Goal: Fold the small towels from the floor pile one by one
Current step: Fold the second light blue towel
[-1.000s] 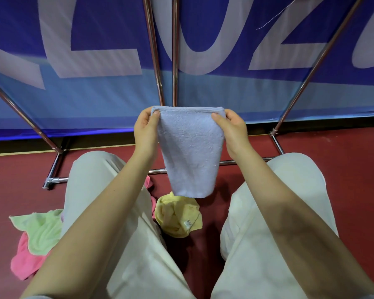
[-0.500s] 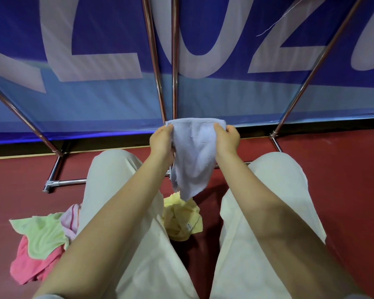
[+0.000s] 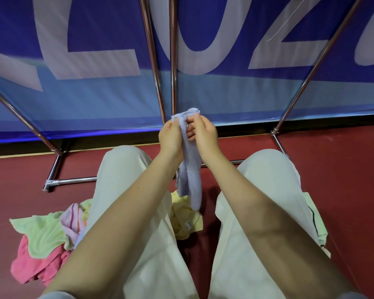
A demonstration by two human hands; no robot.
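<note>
Both hands pinch the towel (image 3: pixel 189 169) at its top edge, left hand (image 3: pixel 171 137) and right hand (image 3: pixel 203 134) pressed nearly together, so we judge a second fold is closing. It hangs below our grip, between the knees. Next we should square the edges, set it aside, then reach to the pile (image 3: pixel 45 244) on the floor (image 3: pixel 333 169).

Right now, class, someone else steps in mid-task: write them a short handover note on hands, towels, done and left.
Left hand and right hand: both pinch the blue towel at its top, pressed together; it hangs doubled between the knees.
Yellow towel: on the floor below it.
Green towel, striped towel, pink towel: piled by the left leg.
Done: blue half-folded.
Left: finish it, fold the others.
</note>
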